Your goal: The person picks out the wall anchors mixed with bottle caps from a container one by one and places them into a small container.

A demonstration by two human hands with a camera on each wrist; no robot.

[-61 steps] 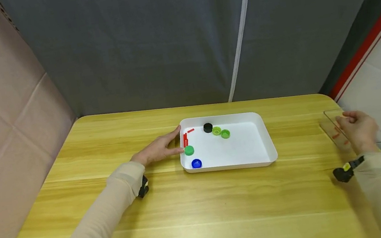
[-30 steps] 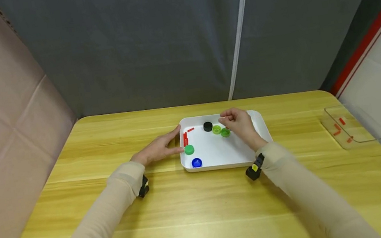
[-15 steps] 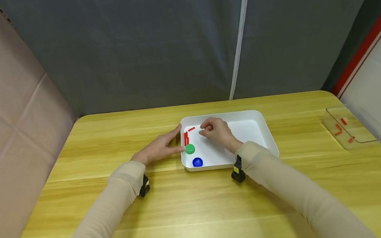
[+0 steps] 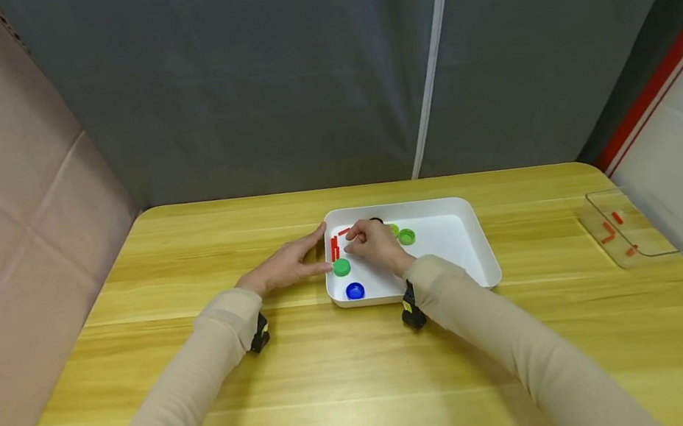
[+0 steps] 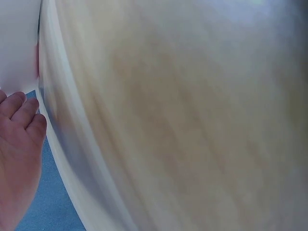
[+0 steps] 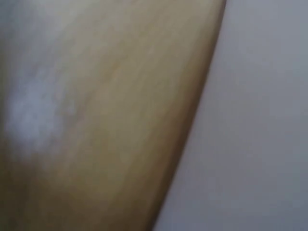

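Observation:
My left hand (image 4: 286, 265) touches the left wall of a white tray (image 4: 446, 241), thumb and fingers spread along it. The curled fingers of that hand (image 5: 21, 139) show at the left of the left wrist view. Inside the tray, my right hand (image 4: 376, 246) reaches over the left part, fingers bent, with a small gap between thumb and index finger and nothing visible between them. Just left of the fingertips lie several thin red sticks (image 4: 334, 247). A green cap (image 4: 341, 267) and a blue cap (image 4: 355, 290) sit below them. The right wrist view holds no hand.
A light green cap (image 4: 407, 237) lies in the tray beside a yellow-green cap (image 4: 394, 230) and a black cap (image 4: 377, 220), both partly covered by the right hand. A clear box (image 4: 663, 253) with several red pieces (image 4: 608, 232) stands at the table's right edge. A grey curtain (image 4: 261, 84) hangs behind.
My right hand has come from over the clear box leftward into the tray, past the green caps to beside the red sticks. My left hand has stayed at the tray's left wall.

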